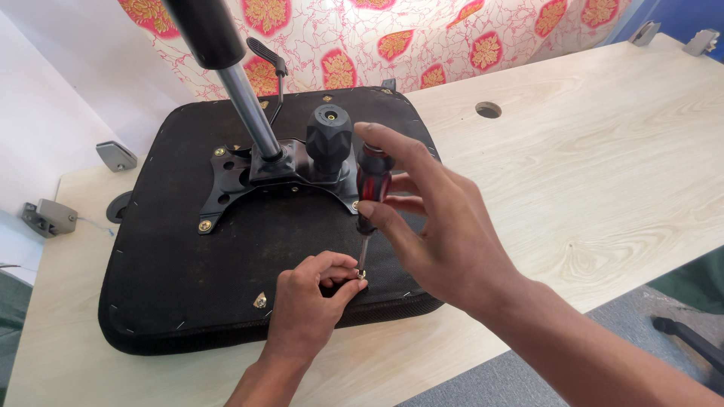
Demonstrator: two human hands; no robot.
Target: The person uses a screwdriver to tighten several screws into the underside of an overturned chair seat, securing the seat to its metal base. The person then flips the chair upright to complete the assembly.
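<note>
screwdriver on a small screw at the seat's near edge

the right hand (pixel 445 234) is closed around the red-and-black handle of a screwdriver (pixel 371 188), held nearly upright at the centre of the frame. its tip meets a small screw (pixel 361 274) that the left hand (pixel 311 298) pinches between thumb and fingertips, low in the middle of the frame, on the underside of a black seat (pixel 166 271) lying on the pale wood worktop (pixel 603 173).

risk, as i judge it: the tip could skip off the screw head and jab the left fingertips, since they sit right against it. a tilted driver would likely start the screw crooked.

the screw sits close to the seat's near edge, which itself lies close to the worktop's front edge, so a dropped screw could roll off to the floor. the metal post (pixel 245 105) and black knob (pixel 329 139) rise just behind the right hand, limiting room toward the upper left; the right side of the worktop is open.
</note>
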